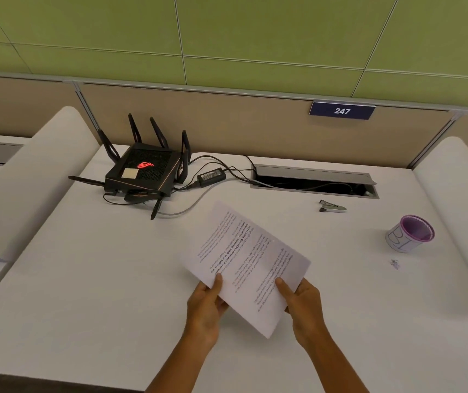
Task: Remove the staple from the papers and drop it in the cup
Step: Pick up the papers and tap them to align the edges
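Note:
Printed white papers [244, 262] are held tilted above the white desk [85, 279], text upside down to me. My left hand [207, 304] grips their near left edge with the thumb on top. My right hand [303, 304] grips the near right edge, thumb on the page. I cannot make out the staple. A purple-rimmed paper cup [410, 234] stands at the right, apart from both hands. A small staple remover [332, 207] lies beyond the papers toward the right.
A black router [145, 168] with antennas and its power brick [211, 175] and cables sit at the back left. An open cable hatch [315, 181] is at the back. A tiny scrap [395, 264] lies near the cup. Padded dividers flank the desk.

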{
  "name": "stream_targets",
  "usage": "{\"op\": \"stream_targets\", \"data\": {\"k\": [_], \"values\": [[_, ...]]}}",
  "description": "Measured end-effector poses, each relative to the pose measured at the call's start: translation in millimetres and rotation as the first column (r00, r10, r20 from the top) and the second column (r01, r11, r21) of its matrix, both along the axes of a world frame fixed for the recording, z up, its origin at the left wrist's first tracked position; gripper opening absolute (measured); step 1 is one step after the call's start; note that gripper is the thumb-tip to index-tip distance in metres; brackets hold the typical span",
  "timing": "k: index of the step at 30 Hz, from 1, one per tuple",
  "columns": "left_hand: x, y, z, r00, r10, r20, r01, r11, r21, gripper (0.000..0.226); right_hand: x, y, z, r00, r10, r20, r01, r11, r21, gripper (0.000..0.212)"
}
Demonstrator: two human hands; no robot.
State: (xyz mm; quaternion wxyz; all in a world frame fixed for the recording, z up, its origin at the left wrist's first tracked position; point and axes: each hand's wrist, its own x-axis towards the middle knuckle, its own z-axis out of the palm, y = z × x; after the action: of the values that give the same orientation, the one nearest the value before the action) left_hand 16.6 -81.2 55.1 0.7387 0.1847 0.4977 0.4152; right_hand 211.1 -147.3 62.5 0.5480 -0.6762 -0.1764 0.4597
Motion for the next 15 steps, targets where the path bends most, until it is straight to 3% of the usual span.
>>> {"op": "stream_targets", "data": {"k": [4,7,11,15], "values": [[-42.0,34.3,-9.4,0.998,0.064,-0.022,-0.064,0.998,-0.014,0.04,31.5,0.3,6.8,0.993,0.109,0.053,-0.107,0.993,-0.049,0.028],[-72.1,56.8,-10.9,0.982,-0.09,-0.166,0.1,0.993,0.057,0.036,50.4,2.9,12.6,0.973,0.199,0.117,-0.192,0.979,-0.071,0.025],[-75.6,73.8,8.6,0.857,-0.351,-0.377,0.407,0.91,0.076,0.036,62.2,11.4,20.7,0.937,0.274,0.216,-0.258,0.961,-0.1,0.022],[-56.3,77.9,22.5,0.826,-0.325,-0.461,0.44,0.882,0.167,0.031,61.1,17.1,27.3,0.93,0.22,0.294,-0.215,0.975,-0.053,0.013]]}}
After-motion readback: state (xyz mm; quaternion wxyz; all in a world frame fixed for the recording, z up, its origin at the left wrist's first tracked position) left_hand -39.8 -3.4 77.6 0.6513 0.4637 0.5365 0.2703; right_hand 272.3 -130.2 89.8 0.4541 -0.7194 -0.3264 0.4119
